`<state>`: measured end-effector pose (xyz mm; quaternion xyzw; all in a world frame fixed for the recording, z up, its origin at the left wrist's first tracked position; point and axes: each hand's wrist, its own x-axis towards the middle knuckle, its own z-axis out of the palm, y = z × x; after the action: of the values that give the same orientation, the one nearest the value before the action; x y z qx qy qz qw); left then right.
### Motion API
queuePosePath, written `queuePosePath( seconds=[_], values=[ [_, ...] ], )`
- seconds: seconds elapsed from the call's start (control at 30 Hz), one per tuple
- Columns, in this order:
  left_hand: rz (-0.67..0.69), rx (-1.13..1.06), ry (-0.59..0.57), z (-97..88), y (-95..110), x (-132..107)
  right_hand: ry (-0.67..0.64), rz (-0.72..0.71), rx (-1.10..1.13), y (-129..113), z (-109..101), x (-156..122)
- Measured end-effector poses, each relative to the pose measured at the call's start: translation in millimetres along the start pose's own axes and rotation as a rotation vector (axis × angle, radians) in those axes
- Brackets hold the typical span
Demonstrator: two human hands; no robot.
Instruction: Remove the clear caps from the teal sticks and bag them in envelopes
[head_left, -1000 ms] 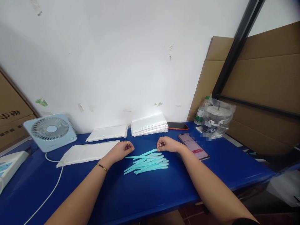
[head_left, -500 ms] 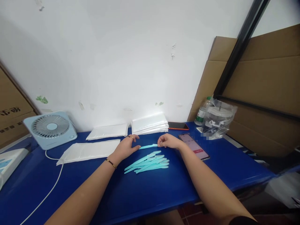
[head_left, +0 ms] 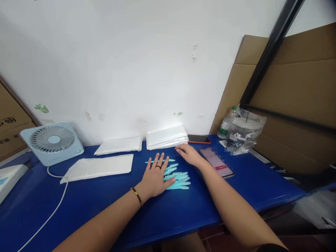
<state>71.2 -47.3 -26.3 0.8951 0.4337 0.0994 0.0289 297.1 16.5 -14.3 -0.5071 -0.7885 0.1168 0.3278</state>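
Observation:
My left hand point(head_left: 156, 176) lies flat with fingers spread over a loose pile of slim turquoise sticks that look like eyebrow razors point(head_left: 181, 181). The palm and thumb cover the pile's left part. Just beyond, a single eyebrow razor point(head_left: 169, 160) lies crosswise, partly under the left fingertips. My right hand point(head_left: 189, 154) hovers to the right of that razor, near the front of a stack of white film-covered packets point(head_left: 168, 135). Its fingers are loosely bent and apart, with nothing visible in them.
Another white stack point(head_left: 119, 145) and a single white packet point(head_left: 101, 167) lie to the left, by a blue fan point(head_left: 54, 141) with a white cable. A lit phone point(head_left: 216, 162), a dark phone point(head_left: 199, 139), a bottle point(head_left: 224, 126) and a bagged cup point(head_left: 245, 134) stand or lie right.
My left hand has moved from the single razor's left end down onto the pile and spread flat. My right hand has let go of the razor's right end and shifted slightly away.

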Motion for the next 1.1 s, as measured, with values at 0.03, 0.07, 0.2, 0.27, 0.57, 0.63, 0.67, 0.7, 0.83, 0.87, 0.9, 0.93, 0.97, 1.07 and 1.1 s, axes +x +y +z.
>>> queuePosePath(
  seconds=[0.03,0.07,0.2,0.27,0.57,0.63,0.67,0.7,0.83,0.87,0.9,0.93,0.97,1.07,1.1],
  values=[
    [0.015,-0.005,-0.016,-0.1,4,3,-0.001,0.008,-0.014,2,1,0],
    [0.039,-0.012,-0.036,-0.3,7,5,-0.003,0.014,-0.023,4,1,0],
    [0.143,-0.030,-0.058,0.7,16,11,0.005,0.030,-0.044,8,2,-1],
    [0.105,-0.035,-0.038,0.7,16,14,0.008,0.033,-0.050,7,1,0],
    [-0.054,-0.095,0.023,-22.9,-43,10,-0.251,-0.142,0.020,-29,-32,-38],
    [-0.047,-0.100,0.005,-22.8,-56,8,-0.312,-0.153,0.026,-36,-33,-53],
    [-0.038,-0.113,0.000,-21.5,-61,8,-0.322,-0.146,0.037,-39,-30,-58],
    [-0.032,-0.131,0.001,-19.8,-63,9,-0.324,-0.138,0.052,-41,-27,-62],
    [-0.050,-0.216,0.060,-18.9,-58,14,-0.332,-0.172,0.108,-50,-14,-60],
    [-0.062,-0.233,0.092,-20.9,-56,14,-0.326,-0.180,0.101,-51,-13,-55],
    [-0.074,-0.245,0.124,-23.6,-54,14,-0.308,-0.182,0.082,-51,-13,-50],
    [-0.079,-0.254,0.142,-26.4,-53,13,-0.286,-0.179,0.051,-51,-13,-43],
    [-0.073,-0.259,0.140,-29.1,-52,11,-0.261,-0.176,0.012,-49,-12,-36],
    [-0.024,-0.245,0.050,-33.6,-51,8,-0.252,-0.181,-0.091,-43,-9,-14],
    [-0.023,-0.229,0.030,-33.7,-51,8,-0.282,-0.178,-0.101,-41,-7,-8]
  ],
)
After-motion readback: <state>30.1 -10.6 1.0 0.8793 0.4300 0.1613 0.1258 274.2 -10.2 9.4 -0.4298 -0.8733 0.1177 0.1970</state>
